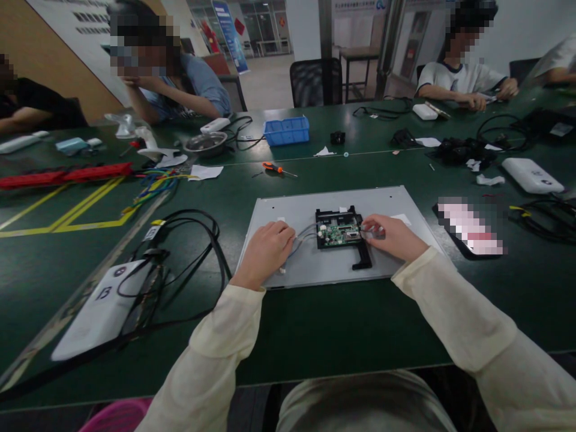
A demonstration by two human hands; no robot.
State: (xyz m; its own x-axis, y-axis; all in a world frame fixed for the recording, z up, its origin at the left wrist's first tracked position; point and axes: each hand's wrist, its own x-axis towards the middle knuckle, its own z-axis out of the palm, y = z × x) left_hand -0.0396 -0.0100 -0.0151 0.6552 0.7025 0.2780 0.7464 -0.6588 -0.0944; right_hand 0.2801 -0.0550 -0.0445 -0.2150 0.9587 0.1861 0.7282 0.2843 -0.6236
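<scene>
A grey metal panel (315, 270) lies flat on the green table in front of me. On it sits a green circuit board (338, 232) in a black plastic frame (362, 258). My left hand (267, 249) rests on the panel left of the board, fingers curled, touching thin grey wires (302, 233) that run to the board. My right hand (390, 235) is at the board's right edge, fingers pinched on a small part or connector that I cannot make out.
An orange-handled screwdriver (275, 169) lies beyond the panel. A blue bin (287, 130) and a metal bowl (206, 143) stand farther back. Black cables (189, 252) and a white box (101, 312) lie at left. Other people sit at the table's far side.
</scene>
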